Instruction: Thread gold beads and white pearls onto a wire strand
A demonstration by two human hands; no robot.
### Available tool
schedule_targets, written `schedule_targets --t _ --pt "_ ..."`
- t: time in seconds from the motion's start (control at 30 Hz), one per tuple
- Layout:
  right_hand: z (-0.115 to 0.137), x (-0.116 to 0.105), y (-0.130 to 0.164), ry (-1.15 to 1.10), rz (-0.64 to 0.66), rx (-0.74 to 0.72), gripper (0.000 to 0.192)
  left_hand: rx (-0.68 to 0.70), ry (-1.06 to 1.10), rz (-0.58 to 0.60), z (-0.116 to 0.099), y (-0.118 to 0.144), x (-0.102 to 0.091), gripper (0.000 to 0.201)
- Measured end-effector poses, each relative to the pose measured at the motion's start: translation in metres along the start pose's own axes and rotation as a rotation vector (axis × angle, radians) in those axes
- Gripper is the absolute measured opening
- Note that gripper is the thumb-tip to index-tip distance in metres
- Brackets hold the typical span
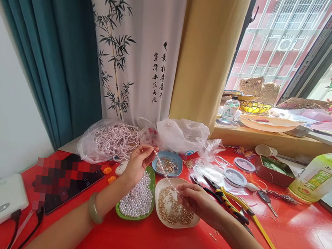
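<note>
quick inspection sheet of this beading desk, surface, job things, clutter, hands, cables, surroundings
surface: glossy red table, crowded along the back.
job's things: beaded strand stretched between both hands; green dish of white pearls; white dish of gold beads; blue dish of mixed beads.
clutter: bag of pearl strands, pliers, green drink bottle, red tin, phone.
grippers: left hand pinches the strand's upper end; right hand pinches the lower end over the gold beads.
cables: two black cables by the white power bank.
surroundings: teal curtain, bamboo-print curtain, window.
</note>
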State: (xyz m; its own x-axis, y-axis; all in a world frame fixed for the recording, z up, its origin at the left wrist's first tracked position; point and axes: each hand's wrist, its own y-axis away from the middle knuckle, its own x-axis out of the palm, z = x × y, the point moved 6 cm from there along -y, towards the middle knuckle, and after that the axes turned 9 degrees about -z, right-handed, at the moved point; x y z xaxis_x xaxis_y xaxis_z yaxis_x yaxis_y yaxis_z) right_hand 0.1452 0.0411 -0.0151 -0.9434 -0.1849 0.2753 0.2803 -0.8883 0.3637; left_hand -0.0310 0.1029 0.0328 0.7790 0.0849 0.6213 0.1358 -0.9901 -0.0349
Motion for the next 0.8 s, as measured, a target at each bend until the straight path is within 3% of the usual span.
schedule_targets --t 0.33,0.8 --pt "0.0001 0.0042 0.0030 0.118 0.055 0.018 0.008 0.005 -0.022 0.014 -0.0005 0.0022 0.0021 0.012" --pt "0.0075 0.0026 -0.0003 0.086 0.102 -0.040 0.012 0.002 0.012 -0.012 -0.0015 -0.0029 -0.0036 0.011"
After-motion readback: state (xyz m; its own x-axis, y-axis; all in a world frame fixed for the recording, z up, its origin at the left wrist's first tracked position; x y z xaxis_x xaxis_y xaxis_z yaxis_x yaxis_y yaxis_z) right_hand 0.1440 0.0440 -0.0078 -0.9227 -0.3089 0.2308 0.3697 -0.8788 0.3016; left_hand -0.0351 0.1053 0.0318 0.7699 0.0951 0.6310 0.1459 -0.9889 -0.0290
